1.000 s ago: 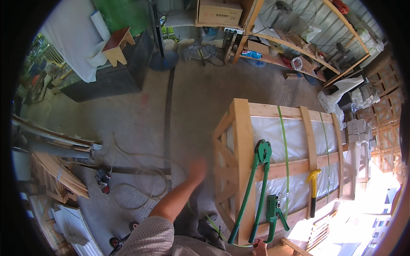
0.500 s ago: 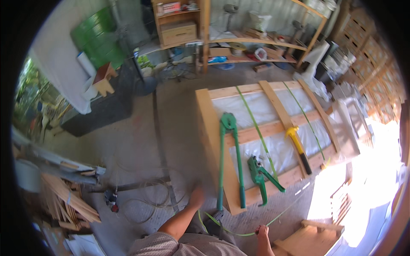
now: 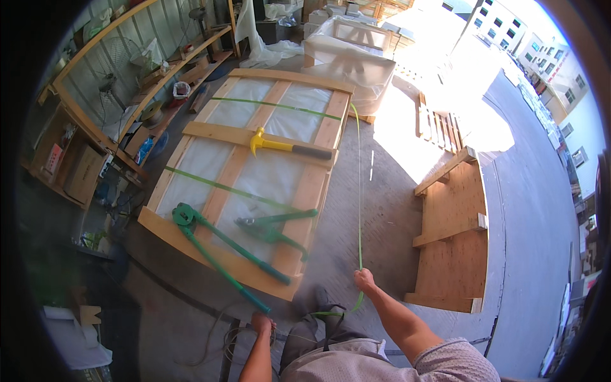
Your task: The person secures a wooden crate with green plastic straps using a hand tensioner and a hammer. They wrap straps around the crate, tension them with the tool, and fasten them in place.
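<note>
Out to the right of the crate, my right hand (image 3: 364, 280) is closed around a narrow green strap (image 3: 359, 210), which runs up to the crate's far right corner. Its loose end hangs below the hand, by my legs. My left hand (image 3: 262, 323), lower left, has curled fingers just below a handle end of the long-handled green strapping sealer (image 3: 210, 242); what it holds, if anything, is hidden. On the wooden crate (image 3: 254, 127), wrapped in clear film and crossed by green straps, lie a yellow claw hammer (image 3: 280, 147) with a dark grip and a blurred green strap tensioner (image 3: 273, 230).
A wooden pallet (image 3: 449, 235) stands to the right of the crate. Beyond the crate's far end is a film-wrapped stack (image 3: 353, 76). Wooden shelves (image 3: 168, 95) with assorted goods line the left wall. A loose coil of thin line (image 3: 238, 344) lies on the floor near my left hand.
My view has swung to the right, bringing the pallet and sunlit yard further into sight. My right hand still grips the strap; my left hand is now beside the sealer's handle end.
</note>
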Demonstrator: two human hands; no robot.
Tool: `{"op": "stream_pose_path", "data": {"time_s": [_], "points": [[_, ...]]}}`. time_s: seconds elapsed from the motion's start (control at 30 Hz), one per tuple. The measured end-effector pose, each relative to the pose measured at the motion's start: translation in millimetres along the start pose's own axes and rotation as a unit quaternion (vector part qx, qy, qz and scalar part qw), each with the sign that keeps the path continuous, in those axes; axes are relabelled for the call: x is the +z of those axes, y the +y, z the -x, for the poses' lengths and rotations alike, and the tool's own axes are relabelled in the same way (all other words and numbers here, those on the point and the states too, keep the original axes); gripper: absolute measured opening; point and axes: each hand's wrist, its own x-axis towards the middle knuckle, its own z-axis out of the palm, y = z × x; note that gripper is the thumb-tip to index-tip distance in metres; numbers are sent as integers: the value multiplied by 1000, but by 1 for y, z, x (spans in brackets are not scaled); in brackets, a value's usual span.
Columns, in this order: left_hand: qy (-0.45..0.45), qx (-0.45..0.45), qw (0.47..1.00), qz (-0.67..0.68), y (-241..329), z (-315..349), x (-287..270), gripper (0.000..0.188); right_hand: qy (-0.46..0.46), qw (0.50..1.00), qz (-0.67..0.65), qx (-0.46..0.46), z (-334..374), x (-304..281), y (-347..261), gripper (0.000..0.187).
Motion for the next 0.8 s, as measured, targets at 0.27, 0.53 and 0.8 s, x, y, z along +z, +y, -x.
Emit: {"op": "stream_pose_path", "data": {"time_s": [0.27,0.53,0.8], "points": [[-1,-3,1000,0,-15,-12,-6,19,-125,976,-133,-123,-11,11,0,26],[14,-56,998,8,-29,-9,34,12,-172,975,-104,99,-33,-19,41,19],[-22,-73,997,20,-22,14,132,12,-122,973,-164,107,-70,-74,61,15]]}}
